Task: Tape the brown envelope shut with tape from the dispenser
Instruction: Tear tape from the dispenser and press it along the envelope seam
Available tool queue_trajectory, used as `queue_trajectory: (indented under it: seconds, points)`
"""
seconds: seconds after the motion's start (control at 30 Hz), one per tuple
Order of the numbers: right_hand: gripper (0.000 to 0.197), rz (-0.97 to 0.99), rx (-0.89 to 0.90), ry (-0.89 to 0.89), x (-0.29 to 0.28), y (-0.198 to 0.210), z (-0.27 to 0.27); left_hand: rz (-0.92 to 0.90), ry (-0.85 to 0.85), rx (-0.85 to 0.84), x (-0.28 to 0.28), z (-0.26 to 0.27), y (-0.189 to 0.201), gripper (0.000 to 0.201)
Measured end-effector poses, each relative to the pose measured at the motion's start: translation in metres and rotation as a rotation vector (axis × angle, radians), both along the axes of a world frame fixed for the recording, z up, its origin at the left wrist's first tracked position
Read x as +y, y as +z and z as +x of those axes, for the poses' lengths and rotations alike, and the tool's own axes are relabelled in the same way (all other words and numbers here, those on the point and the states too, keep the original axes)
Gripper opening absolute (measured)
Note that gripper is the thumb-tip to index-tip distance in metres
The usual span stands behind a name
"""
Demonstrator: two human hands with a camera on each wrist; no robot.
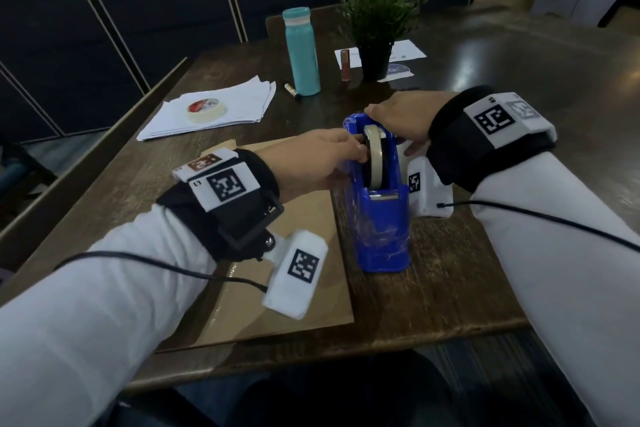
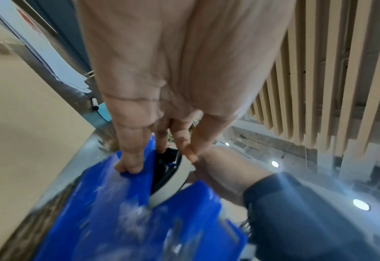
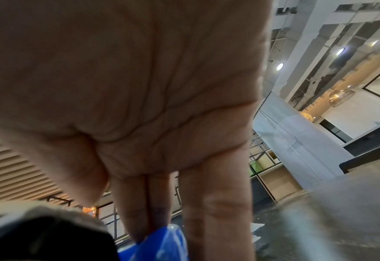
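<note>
The blue tape dispenser (image 1: 379, 218) stands on the wooden table just right of the brown envelope (image 1: 308, 274), which lies flat under my left forearm. A pale tape roll (image 1: 375, 159) sits in the dispenser. My left hand (image 1: 360, 149) reaches in from the left. In the left wrist view its fingers (image 2: 128, 167) rest on the dispenser's blue wall (image 2: 108, 211) and others grip the roll (image 2: 173, 181). My right hand (image 1: 388, 125) holds the dispenser's far end, thumb on top and fingers down the right side. In the right wrist view its fingertips (image 3: 140, 229) touch the blue plastic (image 3: 162, 243).
A stack of white papers (image 1: 166, 121) with a masking tape roll (image 1: 206, 107) lies at the back left. A teal bottle (image 1: 301, 52), a marker (image 1: 291, 90), a brown tube (image 1: 345, 65) and a potted plant (image 1: 377, 28) stand behind the dispenser. The table's front edge (image 1: 346, 350) is near.
</note>
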State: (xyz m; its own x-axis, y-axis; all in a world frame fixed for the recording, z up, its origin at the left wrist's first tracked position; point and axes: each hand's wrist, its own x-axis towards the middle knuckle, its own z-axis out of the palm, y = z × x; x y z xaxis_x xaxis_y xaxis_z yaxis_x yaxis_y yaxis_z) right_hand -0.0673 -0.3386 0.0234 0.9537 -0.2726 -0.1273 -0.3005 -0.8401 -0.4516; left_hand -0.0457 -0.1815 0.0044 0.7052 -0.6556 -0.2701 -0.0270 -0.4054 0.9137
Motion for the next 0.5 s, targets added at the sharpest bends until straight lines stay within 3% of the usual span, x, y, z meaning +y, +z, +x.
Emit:
queue_trajectory:
  seconds: [0.1, 0.27, 0.4, 0.5]
  points:
    - [0.045, -0.093, 0.06, 0.021, -0.001, 0.005, -0.004, 0.01, -0.032, -0.035, -0.002, 0.004, -0.001, 0.021]
    - [0.016, -0.338, 0.109, 0.05, -0.009, 0.009, -0.018, -0.034, -0.043, 0.024, -0.011, 0.015, 0.005, 0.02]
    - [0.028, -0.478, 0.129, 0.132, -0.013, 0.01, -0.015, -0.001, -0.026, -0.025, -0.019, 0.02, 0.005, 0.017]
    - [0.028, -0.578, 0.129, 0.205, -0.016, 0.006, -0.01, 0.148, -0.051, -0.156, -0.015, 0.019, 0.01, 0.015]
